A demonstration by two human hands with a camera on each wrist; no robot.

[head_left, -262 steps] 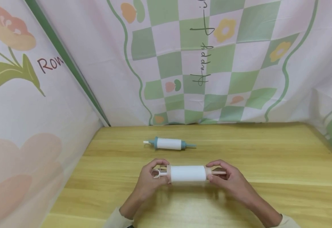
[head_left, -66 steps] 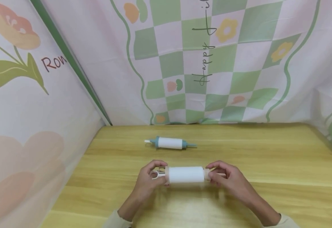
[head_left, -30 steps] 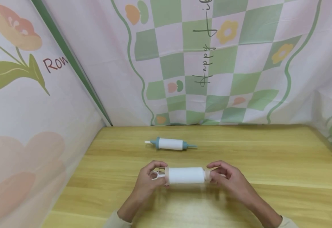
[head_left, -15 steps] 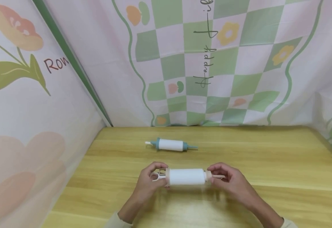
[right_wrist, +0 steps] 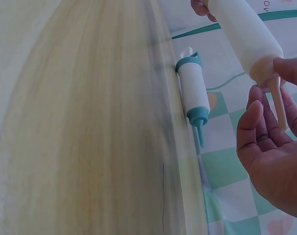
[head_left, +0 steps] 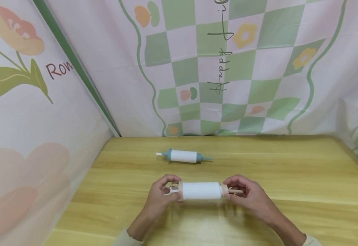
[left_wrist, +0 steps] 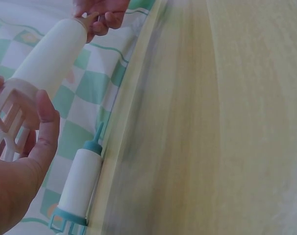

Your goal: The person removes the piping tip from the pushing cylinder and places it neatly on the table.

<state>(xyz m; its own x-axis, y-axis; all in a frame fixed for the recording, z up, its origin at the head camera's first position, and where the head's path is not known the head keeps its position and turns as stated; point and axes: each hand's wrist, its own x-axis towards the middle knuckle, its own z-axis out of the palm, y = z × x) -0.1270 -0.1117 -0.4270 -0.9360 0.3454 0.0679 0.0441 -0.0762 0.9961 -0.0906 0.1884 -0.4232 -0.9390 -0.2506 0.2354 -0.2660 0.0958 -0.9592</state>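
Both hands hold one white-barrelled, syringe-like tube (head_left: 202, 190) level above the wooden table. My left hand (head_left: 160, 194) grips its beige collar (head_left: 180, 191), with fingers above and thumb below; white and beige slotted prongs stick out inside that hand. At the other end, my right hand (head_left: 248, 194) pinches the beige cap (head_left: 225, 190) between thumb and fingers. A thin beige spout (right_wrist: 278, 105) runs from the cap past the right palm. A short stretch of white neck shows between barrel and cap. In the left wrist view the slotted end (left_wrist: 13, 115) lies between thumb and fingers.
Behind the hands, a similar tube (head_left: 183, 156) with teal ends lies on the wooden table (head_left: 289, 171), its spout pointing right. A checked, flower-printed curtain (head_left: 209, 85) hangs along the back edge, and another printed cloth (head_left: 43, 130) at the left.
The right fingers have shifted around the cap; the spout, mostly covered one second ago, shows again. A little white neck now shows beside the cap, unlike at first. The left hand keeps its grip.
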